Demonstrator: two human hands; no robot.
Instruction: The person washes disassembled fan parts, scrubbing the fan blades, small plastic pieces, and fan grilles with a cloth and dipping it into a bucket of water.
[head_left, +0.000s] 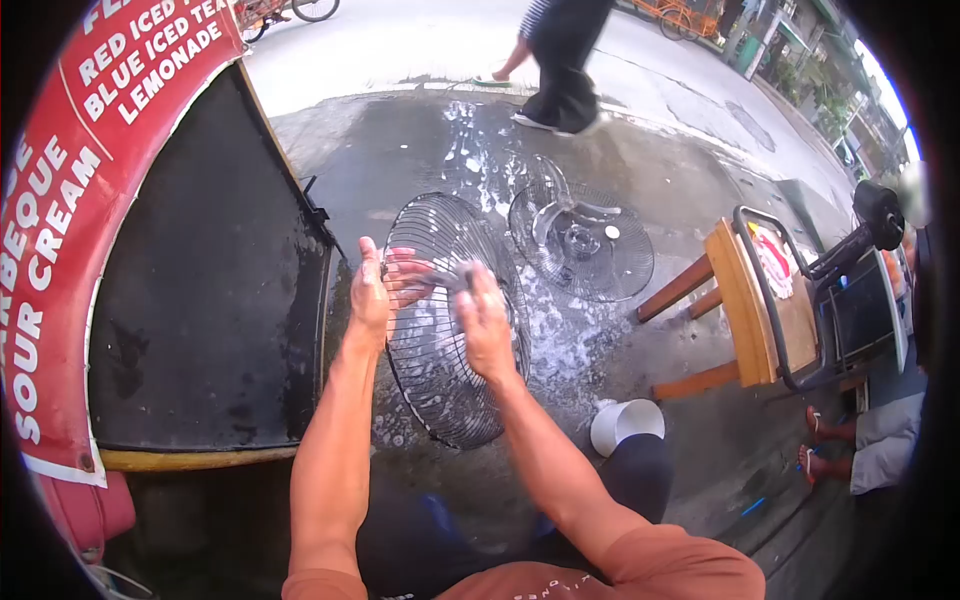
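Note:
A round black wire fan grille (450,390) is held up on its edge above the wet ground. My left hand (375,290) is at its left rim, with the thumb up and the fingers spread behind the wires. Against the near face of the grille is my right hand (484,320), blurred, with something greyish at its fingertips that I cannot make out. Beyond the grille, a second wire grille (640,262) lies flat on the ground with a clear fan blade (548,220) on it. White suds (560,345) cover the ground around both.
A white bucket (610,428) stands by my right knee. On the right are a wooden stool (745,310) and a seated person's legs (870,440). A black board (210,290) with a red banner (110,130) fills the left. Someone in dark trousers (565,60) walks ahead.

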